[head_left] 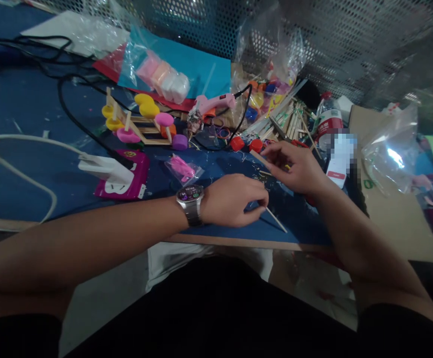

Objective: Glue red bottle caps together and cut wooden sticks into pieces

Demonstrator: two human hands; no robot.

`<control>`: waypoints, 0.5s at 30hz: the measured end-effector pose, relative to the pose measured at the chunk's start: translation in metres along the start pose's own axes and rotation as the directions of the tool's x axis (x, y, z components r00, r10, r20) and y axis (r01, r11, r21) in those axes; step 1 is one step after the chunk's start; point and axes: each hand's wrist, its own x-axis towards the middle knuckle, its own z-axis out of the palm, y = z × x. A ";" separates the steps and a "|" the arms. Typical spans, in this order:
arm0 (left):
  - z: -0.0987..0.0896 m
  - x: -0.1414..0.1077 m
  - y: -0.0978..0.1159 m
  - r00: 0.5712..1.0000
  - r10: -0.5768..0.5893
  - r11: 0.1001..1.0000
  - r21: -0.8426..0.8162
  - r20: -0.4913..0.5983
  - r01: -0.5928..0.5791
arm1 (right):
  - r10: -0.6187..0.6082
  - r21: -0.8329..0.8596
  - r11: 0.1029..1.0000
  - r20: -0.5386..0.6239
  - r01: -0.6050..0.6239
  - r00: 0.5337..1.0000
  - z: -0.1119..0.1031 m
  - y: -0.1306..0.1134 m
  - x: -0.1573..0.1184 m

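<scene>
My left hand [235,200], with a watch [191,203] on the wrist, is low over the front of the blue table, its thumb and finger closed at the end of a thin wooden stick [276,220]. That stick slants down towards the table edge. A short flat wooden stick [259,158] is pinched in my right hand [294,166], beside the red bottle caps [256,145]. To the left stands a small frame of wooden sticks [151,133] with yellow, pink, orange and purple caps attached. A pink glue gun [216,103] lies behind it.
A magenta power strip [142,171] with a white plug and cables is at left. Near it lies a small bag with pink material [182,168]. Loose sticks [294,122], a bottle [328,122] and a phone [339,161] are at right, beside cardboard [391,219]. Coloured sheets [209,72] lie behind.
</scene>
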 end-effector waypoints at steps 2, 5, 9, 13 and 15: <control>-0.003 0.001 -0.002 0.998 -0.061 0.997 0.041 -0.016 0.061 | 0.022 0.064 0.998 -0.081 -0.017 0.996 0.000 0.009 -0.006; -0.007 0.000 -0.006 0.984 -0.178 0.978 0.109 -0.021 0.180 | 0.036 0.085 0.996 -0.145 -0.024 0.989 -0.002 0.014 -0.010; -0.009 0.000 -0.009 0.967 -0.250 0.958 0.129 -0.052 0.254 | -0.062 0.063 0.995 -0.238 0.079 0.969 -0.007 0.010 -0.012; -0.011 0.002 -0.005 0.948 -0.276 0.958 0.028 -0.157 0.284 | -0.162 0.133 0.971 -0.246 0.199 0.956 -0.007 0.003 -0.015; -0.013 0.003 -0.002 0.926 -0.320 0.947 -0.049 -0.200 0.316 | -0.218 0.164 0.953 -0.219 0.256 0.951 -0.006 -0.001 -0.016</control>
